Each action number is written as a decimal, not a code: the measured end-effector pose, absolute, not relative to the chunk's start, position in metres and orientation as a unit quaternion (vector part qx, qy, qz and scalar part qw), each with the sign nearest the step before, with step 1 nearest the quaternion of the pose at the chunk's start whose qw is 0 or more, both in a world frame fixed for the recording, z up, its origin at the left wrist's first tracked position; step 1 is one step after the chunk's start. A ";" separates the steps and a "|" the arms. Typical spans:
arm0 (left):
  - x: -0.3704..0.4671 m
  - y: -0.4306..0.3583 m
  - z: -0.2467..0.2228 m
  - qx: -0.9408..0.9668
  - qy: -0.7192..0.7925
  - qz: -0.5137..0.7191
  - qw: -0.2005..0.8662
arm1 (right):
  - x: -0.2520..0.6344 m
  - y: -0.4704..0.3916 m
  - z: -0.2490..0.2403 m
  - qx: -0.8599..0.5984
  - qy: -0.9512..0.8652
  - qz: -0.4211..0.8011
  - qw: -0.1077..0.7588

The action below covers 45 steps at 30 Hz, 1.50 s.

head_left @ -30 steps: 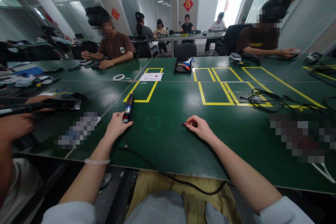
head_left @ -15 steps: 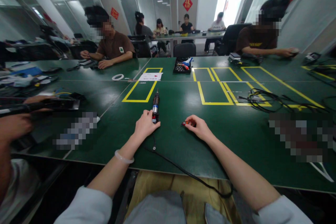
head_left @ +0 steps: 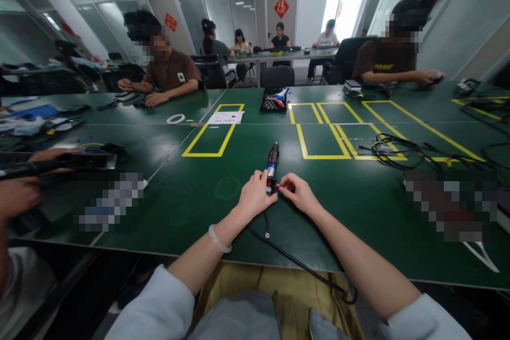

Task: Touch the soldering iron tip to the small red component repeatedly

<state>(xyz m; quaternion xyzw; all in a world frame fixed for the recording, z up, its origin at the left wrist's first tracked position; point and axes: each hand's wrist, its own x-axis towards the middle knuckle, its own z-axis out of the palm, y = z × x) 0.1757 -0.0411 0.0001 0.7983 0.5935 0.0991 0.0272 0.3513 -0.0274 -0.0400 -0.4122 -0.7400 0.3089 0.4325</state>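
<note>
My left hand (head_left: 258,191) is closed round the rear end of a corded electric screwdriver (head_left: 272,163) with a bare silver-and-blue motor section and a dark front end pointing away from me. A black cord (head_left: 295,261) runs from its back, over the table edge towards my lap. Beside the cord's start lies a thin lead ending in a small ring terminal (head_left: 267,235). My right hand (head_left: 298,191) pinches a small red part (head_left: 278,186), mostly covered by the fingers. That part is up against the screwdriver's rear end, though exact contact is hidden.
Yellow tape outlines (head_left: 324,157) mark the green table (head_left: 223,223). Farther back are a black tray (head_left: 273,101) with tools, a paper sheet (head_left: 226,117) and a tape roll (head_left: 176,119). Black cables (head_left: 392,149) lie to the right. A co-worker's hands (head_left: 19,196) are at left.
My left hand has carried the electric screwdriver to the right, up to my right hand. The red part now meets its rear end. My right hand has barely moved.
</note>
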 end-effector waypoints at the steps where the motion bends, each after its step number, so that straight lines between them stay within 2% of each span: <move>1: 0.176 -0.041 0.000 0.802 0.588 0.100 0.028 | 0.351 -0.027 -0.041 -0.413 -0.745 0.304 0.426; 8: 0.180 -0.043 0.001 0.807 0.582 0.096 0.019 | 0.353 -0.027 -0.043 -0.420 -0.766 0.292 0.388; 30: 0.189 -0.042 -0.002 0.795 0.596 0.106 -0.021 | 0.354 -0.034 -0.031 -0.397 -0.771 0.291 0.404; 45: 0.135 -0.052 0.001 0.784 0.614 0.082 -0.038 | 0.353 -0.034 -0.032 -0.424 -0.758 0.326 0.374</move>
